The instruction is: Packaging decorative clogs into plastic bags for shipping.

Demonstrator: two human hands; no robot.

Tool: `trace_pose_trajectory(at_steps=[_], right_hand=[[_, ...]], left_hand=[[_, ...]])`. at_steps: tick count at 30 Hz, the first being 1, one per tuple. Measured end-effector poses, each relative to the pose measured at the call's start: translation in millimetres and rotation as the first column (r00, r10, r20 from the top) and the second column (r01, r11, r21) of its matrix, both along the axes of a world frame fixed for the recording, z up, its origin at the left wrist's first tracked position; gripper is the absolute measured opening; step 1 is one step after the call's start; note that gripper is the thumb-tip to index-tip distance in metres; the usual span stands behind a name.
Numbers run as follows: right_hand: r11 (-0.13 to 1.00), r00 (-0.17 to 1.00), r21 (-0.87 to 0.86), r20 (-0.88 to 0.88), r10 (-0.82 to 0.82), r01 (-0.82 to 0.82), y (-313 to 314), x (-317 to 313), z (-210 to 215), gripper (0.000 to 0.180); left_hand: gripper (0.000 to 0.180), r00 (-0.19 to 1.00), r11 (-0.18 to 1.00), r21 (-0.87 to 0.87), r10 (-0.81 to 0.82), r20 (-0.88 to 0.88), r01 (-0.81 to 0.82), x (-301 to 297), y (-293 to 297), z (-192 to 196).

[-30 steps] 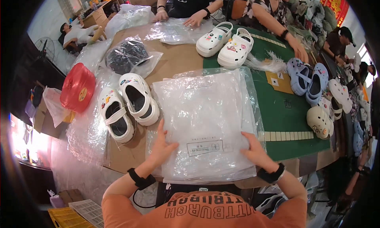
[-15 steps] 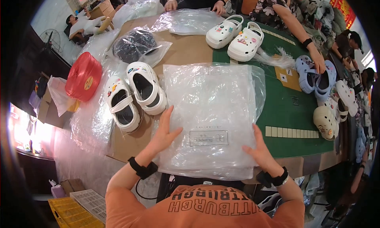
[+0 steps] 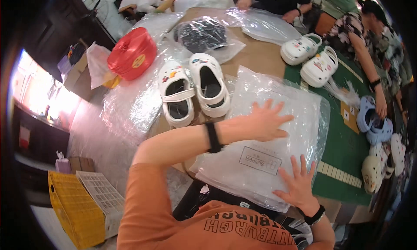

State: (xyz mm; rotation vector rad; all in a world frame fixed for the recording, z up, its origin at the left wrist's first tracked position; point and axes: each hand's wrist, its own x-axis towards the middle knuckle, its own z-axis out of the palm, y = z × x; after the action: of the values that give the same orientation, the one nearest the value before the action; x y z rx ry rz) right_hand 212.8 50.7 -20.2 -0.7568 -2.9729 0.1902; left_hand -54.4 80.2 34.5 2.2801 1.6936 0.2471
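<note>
A stack of clear plastic bags lies in front of me on the table. My left hand rests on its upper part, fingers spread, with the forearm stretched across the bags. Lower on the right side of the stack, my right hand is flat with its fingers apart. Neither hand grips anything. Left of the bags stand a white clog and a second white clog, both with small charms and dark insoles. The left forearm passes just in front of them.
Behind the clogs lies a dark bagged item. A red plastic roll sits at the left edge. White clogs stand on the green mat. A co-worker's hand touches blue clogs. A yellow crate is on the floor.
My left hand has moved from the stack's left edge onto its upper middle. The right hand now lies flat on the bags. My view has shifted left, and the stack appears tilted.
</note>
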Motion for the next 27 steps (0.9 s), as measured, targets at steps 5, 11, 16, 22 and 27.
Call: trace_pose_trajectory(at_steps=[5,11,16,22,27], right_hand=[[0.999,0.997,-0.022,0.051,0.050,-0.049,-4.1,-3.8,-20.9,0.074],[0.970,0.995,-0.240,0.099,-0.023,0.046,-0.9,4.3,-31.3,0.077],[0.974,0.991,-0.225,0.132,0.020,0.010,2.4,5.0,-33.7,0.078],[0.966,0.992,-0.256,0.124,-0.010,0.042,4.1,9.8,-36.9,0.078],[0.964,0.994,-0.265,0.111,0.014,0.016,5.8,12.5,-39.7,0.077]], left_hand=[[0.059,0.983,0.999,0.035,-0.031,-0.178,0.038,22.7,49.2,-61.5],[0.059,0.993,0.996,-0.027,0.087,-0.079,-0.090,14.3,68.9,-108.0],[0.050,0.972,0.979,-0.203,0.073,0.224,-0.027,-4.5,71.5,-67.1],[0.020,0.841,0.725,0.437,0.513,0.171,-0.532,-100.1,-15.8,9.6],[0.064,0.463,0.535,0.129,0.810,-0.360,-0.835,-164.6,-59.8,11.7]])
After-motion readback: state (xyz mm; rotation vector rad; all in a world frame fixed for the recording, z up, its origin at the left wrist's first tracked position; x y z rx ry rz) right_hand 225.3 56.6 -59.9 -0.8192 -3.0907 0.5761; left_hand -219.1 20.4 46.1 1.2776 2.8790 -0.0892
